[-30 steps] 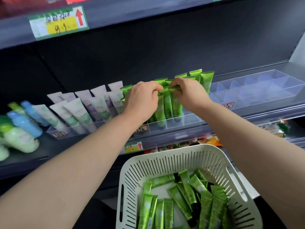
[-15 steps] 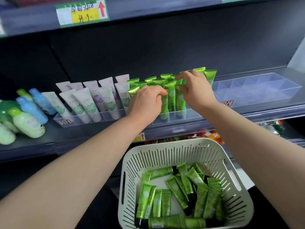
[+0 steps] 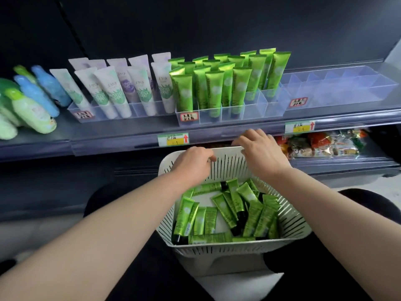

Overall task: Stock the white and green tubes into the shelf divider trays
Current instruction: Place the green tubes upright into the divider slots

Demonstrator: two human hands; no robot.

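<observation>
Several green tubes [image 3: 225, 83] stand upright in a clear divider tray [image 3: 253, 109] on the shelf. To their left, white tubes [image 3: 134, 85] lean in another clear tray [image 3: 102, 115]. More green tubes [image 3: 225, 213] lie loose in a white slotted basket [image 3: 293, 220] in front of me. My left hand [image 3: 192, 162] and my right hand [image 3: 260, 152] hover over the basket's far rim, below the shelf edge. Neither hand holds anything; the right hand's fingers are spread, the left hand's are curled downward.
An empty clear divider tray [image 3: 351, 88] stands at the shelf's right. Blue and green bottles [image 3: 30, 101] lie at the far left. Price labels [image 3: 173, 139] hang on the shelf edge. Packaged snacks [image 3: 319, 144] fill the lower shelf on the right.
Both hands have let go of the green tubes in the tray and dropped down to the basket's far rim. The view has tilted down and widened.
</observation>
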